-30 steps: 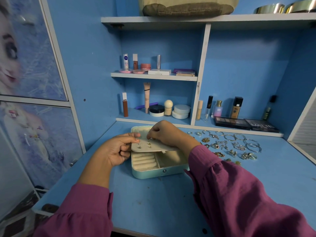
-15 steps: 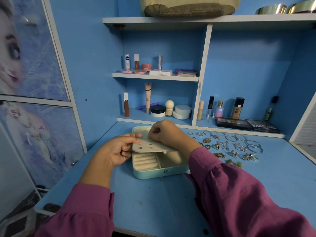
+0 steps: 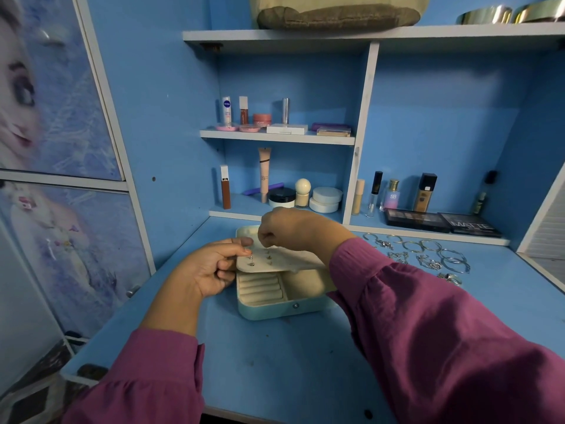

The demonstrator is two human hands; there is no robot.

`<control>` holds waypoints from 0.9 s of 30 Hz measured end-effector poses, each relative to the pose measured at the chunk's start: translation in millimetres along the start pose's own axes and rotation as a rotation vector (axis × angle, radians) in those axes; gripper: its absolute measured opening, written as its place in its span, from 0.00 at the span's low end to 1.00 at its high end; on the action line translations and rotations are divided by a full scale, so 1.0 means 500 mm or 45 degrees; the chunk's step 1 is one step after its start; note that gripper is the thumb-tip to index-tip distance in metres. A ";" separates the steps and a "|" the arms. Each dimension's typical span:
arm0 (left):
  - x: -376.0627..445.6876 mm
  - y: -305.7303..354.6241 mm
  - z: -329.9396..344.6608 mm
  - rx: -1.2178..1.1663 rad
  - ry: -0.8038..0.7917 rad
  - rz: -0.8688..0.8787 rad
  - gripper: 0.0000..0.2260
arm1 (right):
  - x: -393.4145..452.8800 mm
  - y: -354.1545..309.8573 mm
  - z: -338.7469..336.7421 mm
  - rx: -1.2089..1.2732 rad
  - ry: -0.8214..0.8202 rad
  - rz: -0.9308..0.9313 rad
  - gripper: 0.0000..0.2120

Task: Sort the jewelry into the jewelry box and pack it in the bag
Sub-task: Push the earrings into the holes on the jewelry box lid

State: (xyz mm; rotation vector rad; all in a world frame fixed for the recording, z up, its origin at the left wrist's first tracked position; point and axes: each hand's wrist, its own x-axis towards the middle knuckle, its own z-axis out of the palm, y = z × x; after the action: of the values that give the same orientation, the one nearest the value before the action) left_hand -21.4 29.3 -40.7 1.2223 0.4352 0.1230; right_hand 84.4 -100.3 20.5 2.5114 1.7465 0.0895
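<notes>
Nearest me, at 6 o'clock on the blue desk (image 3: 275, 371), sits the open jewelry box (image 3: 275, 307). My left hand (image 3: 211, 270), at its 9 o'clock, pinches the edge of the cream earring panel (image 3: 293, 261) held above the box. My right hand (image 3: 290, 229), at 12 o'clock, has its fingers curled over the panel; what they pinch I cannot tell. Loose jewelry (image 3: 428, 258) lies at 3 o'clock, farther back.

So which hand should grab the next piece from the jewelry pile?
Probably the right hand: the loose bangles and rings lie on its side of the jewelry box, while the left hand holds the earring panel by its left edge.
</notes>
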 end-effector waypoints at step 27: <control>0.004 -0.002 -0.002 -0.025 -0.015 0.000 0.09 | -0.003 0.015 0.018 0.563 0.100 0.206 0.08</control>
State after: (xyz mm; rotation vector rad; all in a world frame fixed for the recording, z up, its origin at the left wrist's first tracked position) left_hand -20.3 30.6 -42.5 1.2036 0.4229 0.1199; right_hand 91.5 -104.6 12.3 2.9928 1.7470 -0.2163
